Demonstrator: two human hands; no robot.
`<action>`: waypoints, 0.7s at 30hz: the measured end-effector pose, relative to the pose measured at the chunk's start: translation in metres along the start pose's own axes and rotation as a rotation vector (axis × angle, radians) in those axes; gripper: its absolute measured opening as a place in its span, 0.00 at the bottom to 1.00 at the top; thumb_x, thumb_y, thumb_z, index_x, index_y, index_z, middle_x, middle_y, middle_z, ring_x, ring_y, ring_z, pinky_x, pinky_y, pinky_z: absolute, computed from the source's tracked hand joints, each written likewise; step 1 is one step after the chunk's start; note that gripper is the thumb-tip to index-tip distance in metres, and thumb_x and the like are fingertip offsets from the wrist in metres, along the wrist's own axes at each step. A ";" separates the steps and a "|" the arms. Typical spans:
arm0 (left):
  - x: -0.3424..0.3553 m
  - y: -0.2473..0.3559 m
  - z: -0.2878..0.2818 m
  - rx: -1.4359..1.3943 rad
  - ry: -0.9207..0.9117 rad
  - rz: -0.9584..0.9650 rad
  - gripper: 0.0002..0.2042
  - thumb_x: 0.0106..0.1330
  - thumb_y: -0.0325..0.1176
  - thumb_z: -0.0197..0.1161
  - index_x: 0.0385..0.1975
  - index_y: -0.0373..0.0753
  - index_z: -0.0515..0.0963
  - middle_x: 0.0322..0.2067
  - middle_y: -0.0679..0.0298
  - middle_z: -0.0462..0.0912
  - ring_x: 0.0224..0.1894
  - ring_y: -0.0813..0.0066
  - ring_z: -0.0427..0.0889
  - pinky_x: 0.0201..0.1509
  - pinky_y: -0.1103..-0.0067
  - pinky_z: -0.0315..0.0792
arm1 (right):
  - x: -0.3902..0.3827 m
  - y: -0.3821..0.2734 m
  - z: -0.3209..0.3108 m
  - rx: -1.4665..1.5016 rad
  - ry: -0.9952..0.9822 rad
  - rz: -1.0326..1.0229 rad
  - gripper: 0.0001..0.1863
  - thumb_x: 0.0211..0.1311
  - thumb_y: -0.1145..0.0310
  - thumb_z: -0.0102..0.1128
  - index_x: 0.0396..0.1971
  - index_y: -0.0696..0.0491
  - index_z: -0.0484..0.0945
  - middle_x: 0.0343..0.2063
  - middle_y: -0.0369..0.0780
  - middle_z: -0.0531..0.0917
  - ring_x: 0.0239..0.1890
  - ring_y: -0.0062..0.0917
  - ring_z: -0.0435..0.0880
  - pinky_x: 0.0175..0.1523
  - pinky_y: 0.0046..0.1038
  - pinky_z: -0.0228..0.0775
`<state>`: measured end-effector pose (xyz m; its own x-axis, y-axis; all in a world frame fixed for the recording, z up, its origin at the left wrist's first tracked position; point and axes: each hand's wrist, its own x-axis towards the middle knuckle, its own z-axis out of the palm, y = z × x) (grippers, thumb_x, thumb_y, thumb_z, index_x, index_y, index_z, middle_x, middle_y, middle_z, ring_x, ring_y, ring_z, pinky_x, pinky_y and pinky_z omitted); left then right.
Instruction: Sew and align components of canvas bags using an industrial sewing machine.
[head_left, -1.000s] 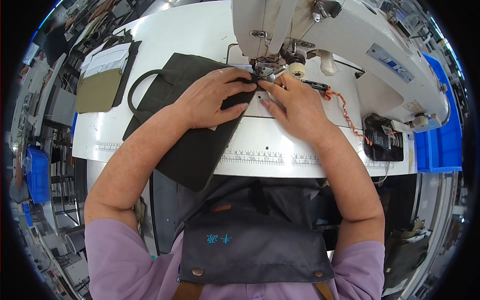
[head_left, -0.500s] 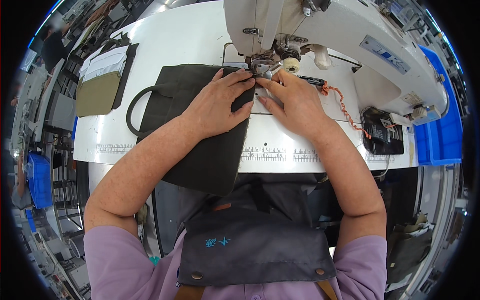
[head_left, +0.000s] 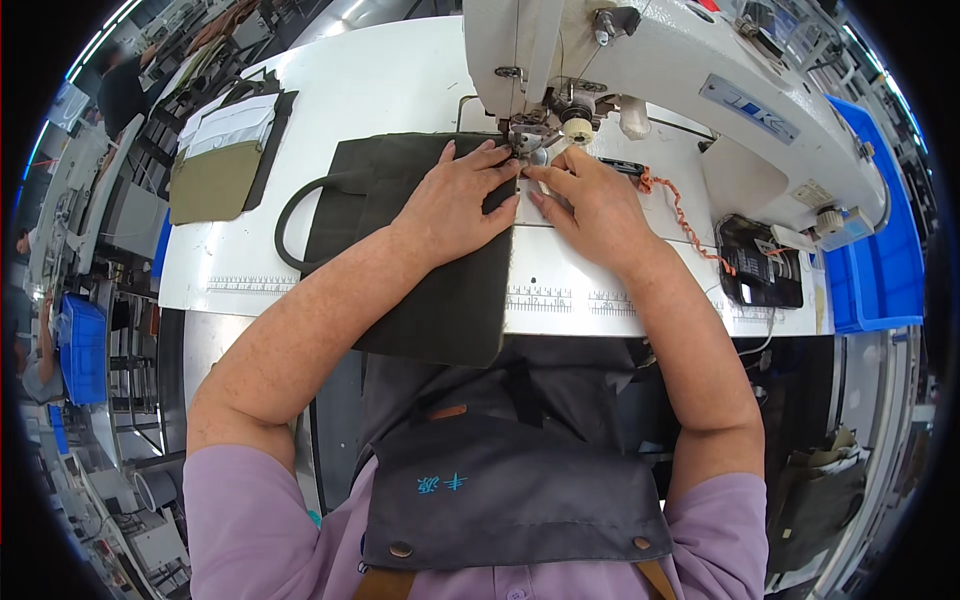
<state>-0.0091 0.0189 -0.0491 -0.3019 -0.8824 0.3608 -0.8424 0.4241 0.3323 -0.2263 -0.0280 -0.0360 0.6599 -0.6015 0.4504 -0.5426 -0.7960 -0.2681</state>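
Note:
A dark olive fabric panel (head_left: 440,310) with a loop handle (head_left: 287,225) lies on the white sewing table, its right edge running up to the presser foot (head_left: 522,140) of a sewing machine (head_left: 640,60). My left hand (head_left: 460,200) rests palm down on the panel with its fingers spread, the fingertips close to the presser foot. At the panel's right edge, just below the foot, my right hand (head_left: 595,205) touches the fabric with its index fingertip. Its thumb stays apart, lower down by the edge. The needle point is hidden behind the foot and fingers.
A stack of olive and white cut pieces (head_left: 222,165) lies at the table's far left. Thread snips (head_left: 622,167) with an orange coiled cord (head_left: 685,215) sit right of the foot, near a black tray (head_left: 758,262). A blue bin (head_left: 870,260) stands beyond the right edge.
The panel has moved a little away from me under the foot, and its near end has swung slightly right. Both hands keep their places beside the foot. The whole view has shifted slightly.

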 end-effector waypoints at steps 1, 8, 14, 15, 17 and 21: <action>0.001 0.003 0.002 0.002 0.000 0.001 0.21 0.65 0.37 0.65 0.56 0.36 0.81 0.62 0.55 0.78 0.69 0.56 0.72 0.74 0.49 0.60 | 0.000 0.002 0.000 0.000 0.002 -0.001 0.14 0.63 0.63 0.65 0.46 0.51 0.85 0.34 0.41 0.78 0.38 0.37 0.83 0.41 0.38 0.76; 0.004 0.009 0.005 0.028 0.008 -0.057 0.21 0.68 0.41 0.62 0.57 0.37 0.80 0.63 0.55 0.78 0.70 0.57 0.70 0.75 0.51 0.58 | -0.007 0.009 -0.008 -0.027 0.075 -0.066 0.10 0.62 0.66 0.66 0.41 0.52 0.86 0.30 0.40 0.79 0.35 0.38 0.84 0.39 0.38 0.76; -0.003 0.004 0.000 0.056 -0.040 -0.048 0.23 0.72 0.44 0.59 0.63 0.40 0.76 0.66 0.56 0.74 0.72 0.57 0.67 0.76 0.51 0.56 | -0.038 -0.043 -0.031 0.201 0.190 -0.107 0.05 0.59 0.73 0.68 0.34 0.55 0.86 0.29 0.41 0.83 0.32 0.37 0.83 0.37 0.36 0.76; -0.008 0.001 0.000 0.053 -0.049 -0.058 0.23 0.72 0.44 0.59 0.63 0.40 0.76 0.66 0.56 0.74 0.72 0.57 0.67 0.76 0.51 0.56 | -0.051 -0.059 -0.028 0.336 0.204 -0.075 0.04 0.59 0.75 0.68 0.34 0.57 0.86 0.29 0.41 0.84 0.30 0.36 0.83 0.36 0.35 0.76; -0.016 0.005 -0.001 0.133 -0.052 -0.007 0.27 0.74 0.47 0.56 0.69 0.42 0.70 0.70 0.56 0.68 0.75 0.56 0.62 0.77 0.49 0.51 | -0.089 -0.088 -0.027 0.436 0.163 0.019 0.04 0.60 0.77 0.68 0.35 0.59 0.85 0.26 0.42 0.83 0.27 0.35 0.82 0.33 0.33 0.75; -0.047 0.034 -0.022 0.300 -0.156 0.087 0.30 0.76 0.52 0.52 0.73 0.44 0.62 0.74 0.55 0.62 0.77 0.51 0.57 0.77 0.45 0.45 | -0.134 -0.109 0.000 0.575 0.090 0.198 0.07 0.63 0.73 0.68 0.39 0.59 0.85 0.25 0.41 0.83 0.23 0.29 0.81 0.30 0.28 0.73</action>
<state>-0.0136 0.0794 -0.0354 -0.4237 -0.8758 0.2313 -0.8970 0.4411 0.0271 -0.2550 0.1395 -0.0673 0.5151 -0.7533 0.4089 -0.2665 -0.5942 -0.7589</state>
